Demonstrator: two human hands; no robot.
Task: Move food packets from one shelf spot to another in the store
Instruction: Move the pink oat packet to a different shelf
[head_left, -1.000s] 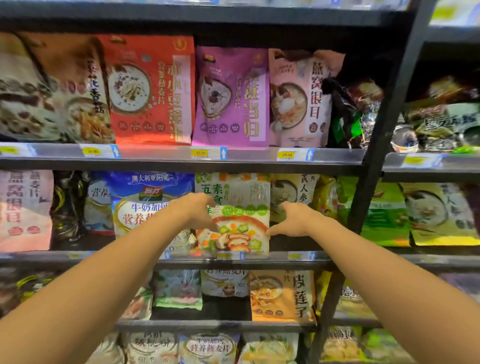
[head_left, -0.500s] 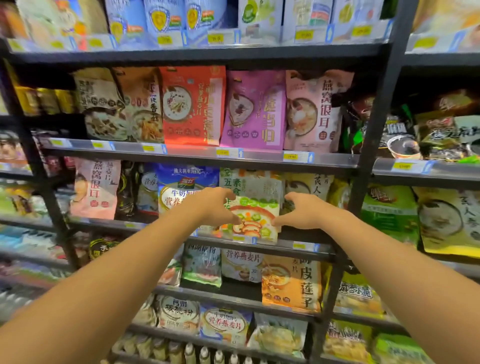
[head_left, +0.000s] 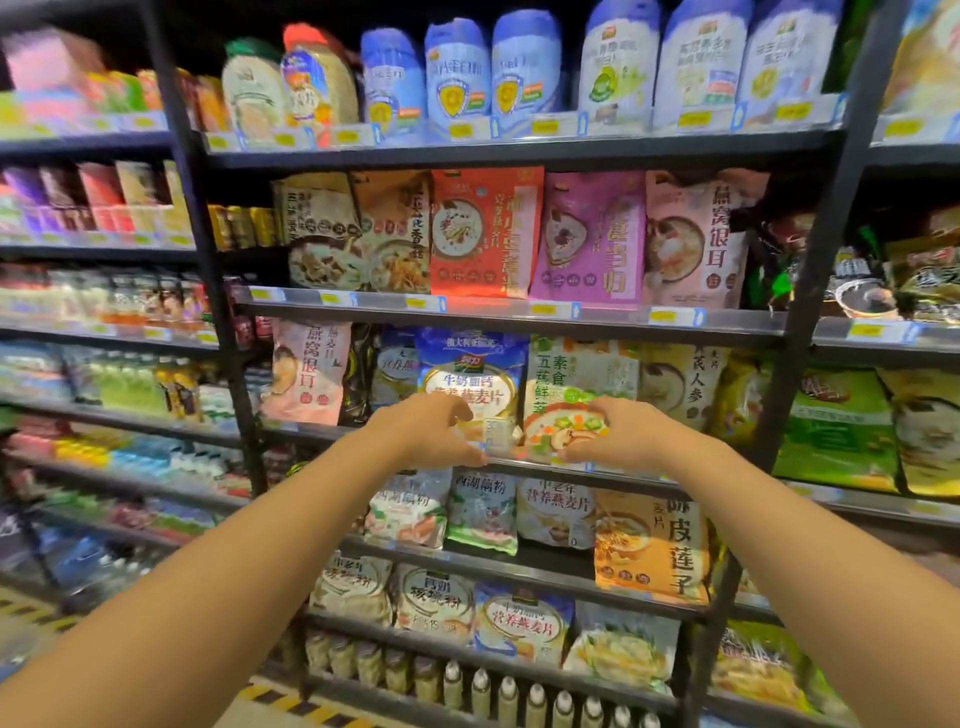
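Note:
A white-and-green vegetable packet (head_left: 582, 371) stands upright on the middle shelf (head_left: 737, 487), between a blue milk-oat packet (head_left: 470, 364) and a beige ginseng packet (head_left: 680, 384). My left hand (head_left: 434, 431) hovers in front of the blue packet's lower part, fingers loosely curled, holding nothing. My right hand (head_left: 621, 431) hovers in front of the vegetable packet's lower half, also loosely curled with nothing in it. A gap between the two hands shows the packets' bottom edges.
Red (head_left: 485, 234), purple (head_left: 592, 239) and pink (head_left: 696, 239) packets fill the shelf above. An orange packet (head_left: 652, 545) and others sit below. A black upright post (head_left: 810, 291) bounds the bay on the right, another post (head_left: 208, 270) on the left.
Both hands have come off the sides of the vegetable packet and drawn back a little. The view has pulled back and turned left, showing more shelves.

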